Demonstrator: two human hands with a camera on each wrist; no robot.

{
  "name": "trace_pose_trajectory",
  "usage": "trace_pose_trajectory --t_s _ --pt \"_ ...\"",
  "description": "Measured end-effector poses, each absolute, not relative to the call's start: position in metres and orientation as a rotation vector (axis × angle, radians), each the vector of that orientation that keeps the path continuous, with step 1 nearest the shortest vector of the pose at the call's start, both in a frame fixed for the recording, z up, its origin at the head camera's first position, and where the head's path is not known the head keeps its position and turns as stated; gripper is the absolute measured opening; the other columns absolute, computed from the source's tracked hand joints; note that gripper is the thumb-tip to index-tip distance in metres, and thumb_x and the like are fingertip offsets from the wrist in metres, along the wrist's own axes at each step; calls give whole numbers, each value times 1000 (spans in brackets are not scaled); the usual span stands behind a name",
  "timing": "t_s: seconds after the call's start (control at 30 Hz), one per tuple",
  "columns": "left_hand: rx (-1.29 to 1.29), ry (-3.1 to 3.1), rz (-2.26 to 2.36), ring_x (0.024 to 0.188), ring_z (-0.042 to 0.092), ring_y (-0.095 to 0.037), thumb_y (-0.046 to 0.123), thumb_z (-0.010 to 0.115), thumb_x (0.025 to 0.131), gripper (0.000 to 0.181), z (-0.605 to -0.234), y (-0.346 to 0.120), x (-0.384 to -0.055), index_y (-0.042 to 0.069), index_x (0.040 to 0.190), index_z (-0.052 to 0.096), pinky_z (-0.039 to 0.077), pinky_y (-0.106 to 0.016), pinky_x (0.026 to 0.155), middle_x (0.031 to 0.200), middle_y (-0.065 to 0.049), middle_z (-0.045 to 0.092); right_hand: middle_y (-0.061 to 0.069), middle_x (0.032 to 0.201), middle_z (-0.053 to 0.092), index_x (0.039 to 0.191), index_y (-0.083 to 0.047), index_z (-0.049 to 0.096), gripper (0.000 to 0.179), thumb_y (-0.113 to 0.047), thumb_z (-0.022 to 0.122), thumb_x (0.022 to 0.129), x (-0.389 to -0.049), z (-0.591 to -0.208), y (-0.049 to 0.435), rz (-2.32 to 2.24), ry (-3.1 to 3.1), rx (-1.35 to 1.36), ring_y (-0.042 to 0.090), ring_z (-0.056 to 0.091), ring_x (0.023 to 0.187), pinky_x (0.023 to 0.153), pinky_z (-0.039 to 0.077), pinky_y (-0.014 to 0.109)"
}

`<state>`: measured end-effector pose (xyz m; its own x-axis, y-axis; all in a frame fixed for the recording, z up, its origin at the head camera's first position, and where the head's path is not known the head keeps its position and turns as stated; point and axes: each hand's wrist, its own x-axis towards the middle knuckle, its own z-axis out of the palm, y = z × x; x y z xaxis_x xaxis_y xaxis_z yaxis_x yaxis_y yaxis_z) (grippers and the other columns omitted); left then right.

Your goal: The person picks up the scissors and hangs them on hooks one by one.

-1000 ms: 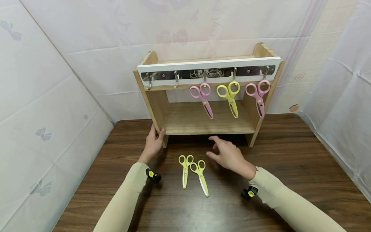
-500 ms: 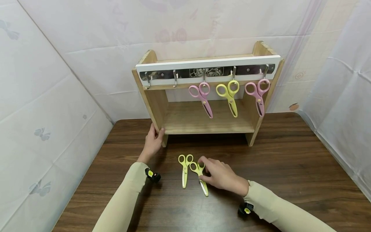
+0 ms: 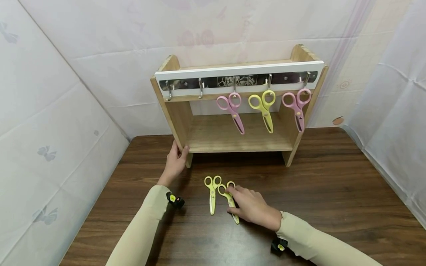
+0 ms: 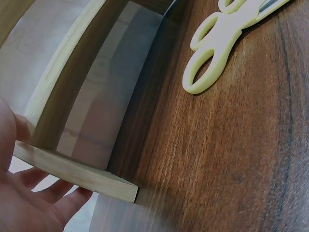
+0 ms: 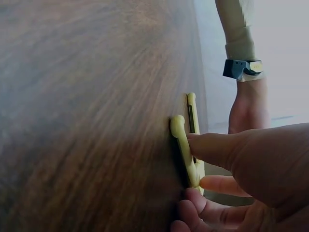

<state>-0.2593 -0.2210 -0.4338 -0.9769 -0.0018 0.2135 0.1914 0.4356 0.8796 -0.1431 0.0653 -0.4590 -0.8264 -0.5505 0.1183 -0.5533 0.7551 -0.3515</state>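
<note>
My left hand (image 3: 173, 164) grips the pale-wood shelf (image 3: 216, 139), my right hand (image 3: 254, 207) pinches yellow plastic scissors (image 3: 230, 201). Lifting leftward, I could snag the second yellow pair (image 3: 212, 194)

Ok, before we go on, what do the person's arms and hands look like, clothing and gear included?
The left sleeve and right sleeve are long, plain and pale beige. Just past each sits a small black device with a bright yellow patch. The left hand and right hand wear no gloves.
</note>
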Motion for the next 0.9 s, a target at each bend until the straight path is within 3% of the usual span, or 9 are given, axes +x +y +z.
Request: trace_pose_trajectory --t_s 0.57,0.73,0.9 --pt "-172 -2506 -1566 137 48 -40 26 47 111 53 -432 -222 -258 13 160 29 47 -57 106 152 -25 44 -1 93 62 129 -20 65 45 -15 84 88 -149 -444 95 561 -2893 1023 19 60 71 43 40 28" --pt "-180 -2507 -1581 137 48 -41 26 46 111 56 -432 -222 -258 12 161 26 47 -59 105 152 -26 43 -2 93 63 112 -19 71 31 -10 84 86 -154 -443 102 490 -2901 1015 24 62 82 49 46 32" --pt "-183 -2510 -1576 136 50 -40 26 46 111 54 -433 -222 -258 11 160 28 48 -59 104 151 -26 45 -4 87 59 98 -19 74 21 -7 85 84 -156 -444 105 446 -2892 1040 22 59 78 51 46 30"
